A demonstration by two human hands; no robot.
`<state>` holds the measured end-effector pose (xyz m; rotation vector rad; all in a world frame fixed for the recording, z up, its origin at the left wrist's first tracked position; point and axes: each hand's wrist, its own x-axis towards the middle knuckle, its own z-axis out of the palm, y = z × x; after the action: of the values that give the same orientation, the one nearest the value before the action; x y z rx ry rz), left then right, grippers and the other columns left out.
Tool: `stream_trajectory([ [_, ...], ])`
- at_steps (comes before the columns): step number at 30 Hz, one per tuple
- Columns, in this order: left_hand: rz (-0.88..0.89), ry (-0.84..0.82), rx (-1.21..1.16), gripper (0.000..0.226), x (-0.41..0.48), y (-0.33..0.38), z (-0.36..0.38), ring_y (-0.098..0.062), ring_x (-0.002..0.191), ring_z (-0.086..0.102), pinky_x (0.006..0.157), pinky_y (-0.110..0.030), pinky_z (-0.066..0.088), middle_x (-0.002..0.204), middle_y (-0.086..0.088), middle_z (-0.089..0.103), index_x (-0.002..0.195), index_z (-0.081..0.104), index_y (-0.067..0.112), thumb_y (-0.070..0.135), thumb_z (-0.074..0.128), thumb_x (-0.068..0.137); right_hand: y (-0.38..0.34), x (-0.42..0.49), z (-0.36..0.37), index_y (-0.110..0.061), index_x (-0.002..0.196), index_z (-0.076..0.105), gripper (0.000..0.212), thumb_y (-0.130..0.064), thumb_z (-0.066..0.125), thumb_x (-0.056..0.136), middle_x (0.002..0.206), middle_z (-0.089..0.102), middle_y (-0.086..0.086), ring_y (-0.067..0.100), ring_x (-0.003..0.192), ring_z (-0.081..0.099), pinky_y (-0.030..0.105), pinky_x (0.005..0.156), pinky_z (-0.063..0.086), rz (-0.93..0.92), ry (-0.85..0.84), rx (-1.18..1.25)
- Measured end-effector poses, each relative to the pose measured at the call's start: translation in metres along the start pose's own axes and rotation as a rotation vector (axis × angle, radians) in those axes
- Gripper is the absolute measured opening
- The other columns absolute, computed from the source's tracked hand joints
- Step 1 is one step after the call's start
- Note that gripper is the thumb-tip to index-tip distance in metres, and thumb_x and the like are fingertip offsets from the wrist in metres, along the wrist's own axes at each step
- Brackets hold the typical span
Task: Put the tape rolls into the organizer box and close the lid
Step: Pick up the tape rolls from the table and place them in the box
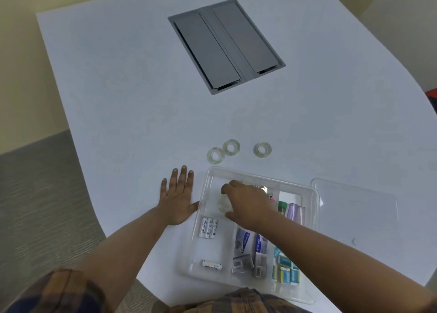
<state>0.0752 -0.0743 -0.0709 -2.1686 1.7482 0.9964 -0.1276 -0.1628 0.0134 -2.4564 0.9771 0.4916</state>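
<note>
Clear tape roll (224,203) pinched in right hand (248,206) fingers, left hand (177,200) flat, fingers spread, batteries (208,227) marked Heyoright.

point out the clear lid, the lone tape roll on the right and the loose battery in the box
clear plastic lid (354,204), head view, on its flat middle
rightmost clear tape roll (262,149), head view, on its ring
loose white battery (212,265), head view, mid-body, in the box's near-left compartment

You face a white table (123,81) with a curved near edge | a grey cable hatch (226,45) with two closed flaps is set in its top, far side | grey textured carpet (40,206) lies to your left | pale yellow wall (26,59) stands beyond | light is soft and even
</note>
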Motion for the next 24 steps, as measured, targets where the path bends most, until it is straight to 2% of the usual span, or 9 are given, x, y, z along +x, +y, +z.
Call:
stream_trajectory([
  [5, -0.004, -0.049, 0.001, 0.094, 0.0, 0.002, -0.006, -0.021, 0.128, -0.046, 0.11, -0.05, -0.021, 0.138, 0.003, -0.049, 0.133, -0.039, 0.019, 0.069, 0.028, 0.089, -0.007, 0.005, 0.009, -0.016, 0.116, 0.053, 0.044, -0.025, 0.076, 0.08, 0.106, 0.059, 0.003, 0.028, 0.088, 0.063, 0.033, 0.057, 0.039, -0.036, -0.006, -0.195],
  [9, 0.001, -0.138, 0.008, 0.105, 0.004, 0.0, -0.011, -0.022, 0.125, -0.048, 0.109, -0.051, -0.022, 0.136, 0.0, -0.052, 0.13, -0.042, 0.02, 0.074, 0.035, 0.084, -0.007, 0.006, 0.012, -0.014, 0.109, 0.058, 0.033, -0.013, 0.072, 0.079, 0.095, 0.06, 0.005, 0.028, 0.082, 0.063, 0.033, 0.055, 0.036, -0.049, 0.011, -0.236],
  [16, 0.008, -0.191, 0.006, 0.11, 0.003, 0.001, -0.018, -0.023, 0.123, -0.049, 0.107, -0.051, -0.023, 0.135, 0.0, -0.053, 0.129, -0.043, 0.02, 0.074, 0.041, 0.082, -0.004, 0.007, 0.011, -0.014, 0.112, 0.059, 0.032, -0.016, 0.07, 0.082, 0.098, 0.063, 0.005, 0.028, 0.088, 0.064, 0.034, 0.06, 0.041, -0.055, -0.002, -0.2],
  [20, 0.005, -0.203, 0.008, 0.11, 0.001, 0.002, -0.02, -0.023, 0.123, -0.049, 0.108, -0.052, -0.022, 0.134, 0.0, -0.054, 0.13, -0.043, 0.021, 0.073, 0.041, 0.082, 0.0, 0.007, 0.004, -0.02, 0.125, 0.055, 0.044, -0.022, 0.069, 0.084, 0.114, 0.062, 0.003, 0.029, 0.098, 0.063, 0.037, 0.073, 0.049, -0.032, -0.015, -0.073],
  [22, 0.007, -0.215, 0.004, 0.109, 0.0, 0.003, -0.021, -0.023, 0.123, -0.049, 0.109, -0.052, -0.022, 0.134, 0.0, -0.054, 0.131, -0.043, 0.021, 0.073, 0.041, 0.083, 0.005, 0.009, -0.009, -0.024, 0.127, 0.054, 0.046, -0.031, 0.069, 0.084, 0.119, 0.061, -0.001, 0.026, 0.103, 0.062, 0.038, 0.08, 0.05, -0.015, 0.029, 0.033],
  [24, 0.006, -0.214, 0.003, 0.109, 0.0, 0.003, -0.021, -0.023, 0.123, -0.049, 0.109, -0.052, -0.022, 0.134, 0.0, -0.054, 0.129, -0.043, 0.02, 0.071, 0.041, 0.084, 0.013, 0.013, -0.025, -0.027, 0.122, 0.058, 0.04, -0.038, 0.068, 0.084, 0.114, 0.064, -0.006, 0.021, 0.1, 0.063, 0.035, 0.079, 0.049, 0.014, 0.135, 0.096],
])
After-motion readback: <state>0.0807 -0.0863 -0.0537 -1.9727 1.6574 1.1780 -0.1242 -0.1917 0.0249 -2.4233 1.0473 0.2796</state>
